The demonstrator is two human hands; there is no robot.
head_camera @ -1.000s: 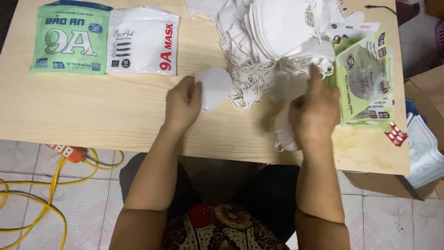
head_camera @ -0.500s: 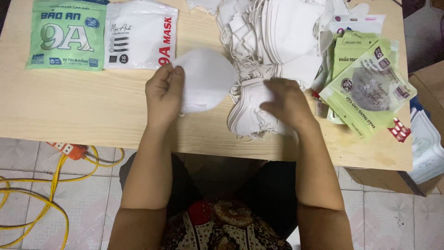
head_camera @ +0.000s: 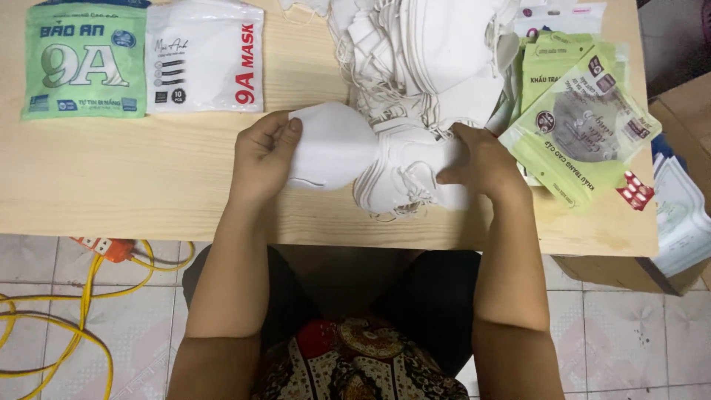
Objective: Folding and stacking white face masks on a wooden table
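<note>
Wooden table point(head_camera: 148, 192), tiled floor point(head_camera: 622, 333), yellow cable point(head_camera: 89, 296)

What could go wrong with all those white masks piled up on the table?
The small stack of masks under the right hand lies close to the table's front edge, so a nudge might push some onto the floor. Their thin ear loops look tangled with those of the big pile behind, so lifting one could drag others along. The left hand pinches only one end of a single mask; that light grip might let it slip.
</note>
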